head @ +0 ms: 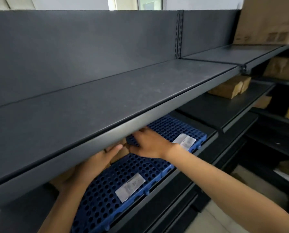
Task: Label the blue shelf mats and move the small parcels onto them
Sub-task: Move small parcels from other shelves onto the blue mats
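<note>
1. Two blue mats lie end to end on the second shelf down, under the overhanging top shelf (106, 91). The near mat (110, 187) and the far mat (174, 126) are perforated with round holes and touch at their short edges.
2. Each mat carries a white label near its front edge: the near label (130, 187) on the near mat, the far label (184, 141) on the far mat. The print on both is too blurred to read.
3. A small brown parcel (122, 153) sits on the near mat, at its back by the joint with the far mat. Most of it is hidden by the top shelf's front lip and the hands.
4. The left hand (96, 163) reaches under the top shelf; its fingers (114, 148) are extended and lie against the parcel's near side. A dark ring shows on one finger. Whether the hand grips the parcel cannot be told, as the thumb and palm are hidden.
5. The right hand (148, 144) rests palm down across the joint of the mats, fingers spread and loosely curled, thumb touching the parcel's right side. A firm hold cannot be confirmed.
6. The top shelf is dark grey metal, bare along the section in front of the person.
7. To the right, a large cardboard box (266, 22) stands on the top shelf's far section, and further brown boxes (231, 87) sit on lower shelves, well apart from the mats
</note>
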Available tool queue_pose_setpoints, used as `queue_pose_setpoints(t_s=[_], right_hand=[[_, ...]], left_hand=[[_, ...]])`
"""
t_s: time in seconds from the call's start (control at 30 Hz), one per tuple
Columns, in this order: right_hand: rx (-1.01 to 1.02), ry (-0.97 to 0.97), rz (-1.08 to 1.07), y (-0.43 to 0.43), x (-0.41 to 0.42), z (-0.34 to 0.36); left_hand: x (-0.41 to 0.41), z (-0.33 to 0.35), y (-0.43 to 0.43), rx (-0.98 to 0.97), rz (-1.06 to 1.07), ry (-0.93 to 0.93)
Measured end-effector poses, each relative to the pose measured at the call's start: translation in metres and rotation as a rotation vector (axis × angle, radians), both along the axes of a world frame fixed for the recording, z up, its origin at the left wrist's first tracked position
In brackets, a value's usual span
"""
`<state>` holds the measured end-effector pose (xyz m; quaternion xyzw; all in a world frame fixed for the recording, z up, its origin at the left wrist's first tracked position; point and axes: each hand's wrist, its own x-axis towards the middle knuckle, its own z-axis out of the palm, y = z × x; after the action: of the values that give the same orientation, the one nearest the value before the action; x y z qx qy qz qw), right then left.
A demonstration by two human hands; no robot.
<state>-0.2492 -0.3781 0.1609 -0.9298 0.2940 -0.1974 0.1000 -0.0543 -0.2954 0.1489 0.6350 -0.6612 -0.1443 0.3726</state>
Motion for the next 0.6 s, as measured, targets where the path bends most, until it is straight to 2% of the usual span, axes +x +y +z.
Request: queue_pose_setpoints(t_s=[0.03, 0.1, 0.23, 0.4, 0.6], right_hand=[[0.012, -0.024, -0.034, -0.003, -0.022, -0.001], [0.044, -0.076, -0.087, -0.007, -0.073, -0.006], [0.093, -0.092, -0.228, -0.024, -0.185, -0.019], [0.04, -0.119, -0.451, -0.046, -0.342, -0.013], [0.023, -0.111, -0.632, -0.074, -0.491, -0.015]], left_hand=[[-0.021, -0.002, -0.007, -0.107, -0.009, -0.077], [-0.061, -0.005, -0.023, -0.19, -0.052, -0.133], [-0.169, -0.021, -0.066, -0.216, -0.213, -0.149], [-0.316, -0.015, -0.126, -0.19, -0.356, -0.185], [-0.46, -0.017, -0.182, -0.179, -0.431, -0.208]])
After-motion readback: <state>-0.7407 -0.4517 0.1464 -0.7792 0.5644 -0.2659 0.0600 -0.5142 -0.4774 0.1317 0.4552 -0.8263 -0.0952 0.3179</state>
